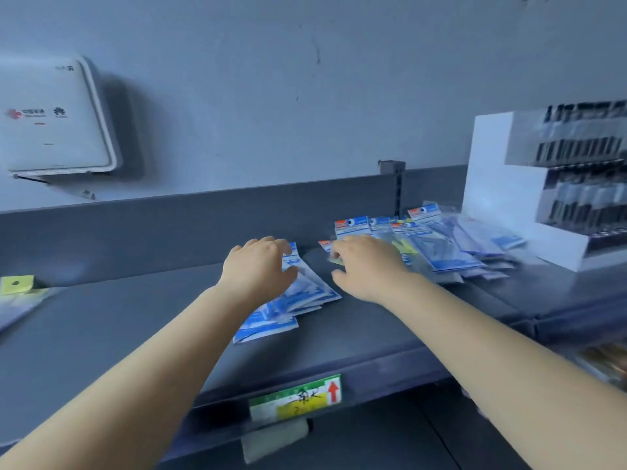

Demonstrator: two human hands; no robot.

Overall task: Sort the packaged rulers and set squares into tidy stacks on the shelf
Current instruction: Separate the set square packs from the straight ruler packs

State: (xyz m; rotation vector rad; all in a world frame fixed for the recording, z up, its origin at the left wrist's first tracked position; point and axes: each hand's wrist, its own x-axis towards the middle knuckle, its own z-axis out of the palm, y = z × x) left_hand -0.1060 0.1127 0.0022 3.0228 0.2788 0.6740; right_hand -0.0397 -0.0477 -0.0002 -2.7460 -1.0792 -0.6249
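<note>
A fanned stack of blue-and-white ruler packets lies on the dark grey shelf near its middle. My left hand rests flat on the stack's upper end, thumb against the packets' edge. To the right a looser heap of blue packaged rulers and set squares spreads toward the back wall. My right hand hovers over the left end of that heap, fingers curled at a packet's top; whether it grips is blurred.
A white tiered display box of dark small items stands at the right. A yellow-topped packet lies at the shelf's far left. A white router hangs on the wall. A price label marks the shelf's front edge.
</note>
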